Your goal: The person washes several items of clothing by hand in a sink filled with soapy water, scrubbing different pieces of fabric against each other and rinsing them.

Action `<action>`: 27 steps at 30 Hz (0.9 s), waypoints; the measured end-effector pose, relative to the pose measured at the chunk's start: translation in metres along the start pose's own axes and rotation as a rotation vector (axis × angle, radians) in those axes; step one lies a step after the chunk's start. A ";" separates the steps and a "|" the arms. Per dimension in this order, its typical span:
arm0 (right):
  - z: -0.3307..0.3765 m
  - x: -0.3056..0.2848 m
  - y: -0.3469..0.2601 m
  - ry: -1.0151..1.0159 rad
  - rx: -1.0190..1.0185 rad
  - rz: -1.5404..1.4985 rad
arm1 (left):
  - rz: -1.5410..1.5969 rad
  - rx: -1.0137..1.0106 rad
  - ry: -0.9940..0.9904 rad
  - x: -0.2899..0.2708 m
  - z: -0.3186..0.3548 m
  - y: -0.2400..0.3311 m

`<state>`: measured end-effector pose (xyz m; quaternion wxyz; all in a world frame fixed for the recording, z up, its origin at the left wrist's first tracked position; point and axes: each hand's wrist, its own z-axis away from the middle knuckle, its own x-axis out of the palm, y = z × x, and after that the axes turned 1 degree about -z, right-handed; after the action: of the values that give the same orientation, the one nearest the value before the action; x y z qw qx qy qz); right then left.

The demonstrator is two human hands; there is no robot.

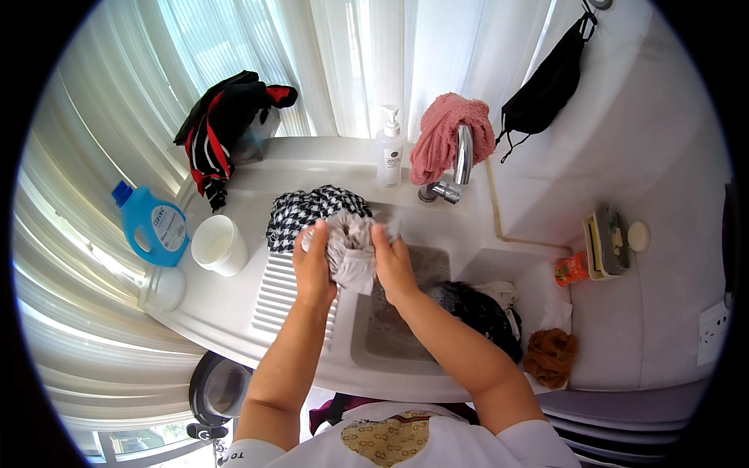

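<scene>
A crumpled light grey cloth (351, 253) is bunched up between my two hands, above the left edge of the sink. My left hand (314, 265) grips its left side, and my right hand (392, 264) grips its right side with the thumb on top. Just behind it, a black-and-white houndstooth cloth (312, 209) lies heaped at the far end of the ribbed washboard (285, 292). Below my right hand is the sink basin (394, 324) with murky water. Dark wet clothing (480, 316) rests at the basin's right side, partly behind my right forearm.
A blue detergent jug (160, 226) and a white tub (220, 246) stand at left. Black-and-red clothing (222, 129) is heaped behind them. A pump bottle (389, 152) stands by the faucet (463, 156), which carries a pink towel (449, 136). Brown cloth (551, 357) lies at right.
</scene>
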<state>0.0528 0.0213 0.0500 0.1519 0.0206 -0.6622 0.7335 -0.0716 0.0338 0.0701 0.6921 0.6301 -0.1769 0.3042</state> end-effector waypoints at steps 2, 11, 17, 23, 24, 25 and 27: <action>-0.028 0.022 0.001 0.046 -0.195 0.138 | -0.117 0.137 0.048 0.002 -0.028 0.026; -0.042 0.042 0.054 -0.145 -0.560 1.353 | -1.920 0.720 -0.043 -0.058 -0.062 -0.012; -0.036 0.030 0.045 -0.194 -0.598 1.212 | -1.980 0.772 -0.059 -0.057 -0.066 -0.013; 0.010 -0.066 0.067 -0.233 -0.470 1.158 | -1.884 0.852 -0.115 -0.058 -0.048 -0.002; 0.014 -0.093 0.073 -0.232 -0.346 1.247 | -1.861 0.885 -0.106 -0.056 -0.045 -0.003; 0.020 -0.117 0.077 -0.240 -0.221 1.325 | -1.846 0.917 -0.089 -0.055 -0.041 -0.002; 0.036 -0.155 0.066 -0.195 0.146 1.537 | -1.785 0.998 -0.059 -0.047 -0.032 -0.007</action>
<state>0.1777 -0.0496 -0.0452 -0.4600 -0.3701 -0.4508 0.6695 -0.1074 0.0558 0.0307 0.3204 0.7556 0.4868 -0.2991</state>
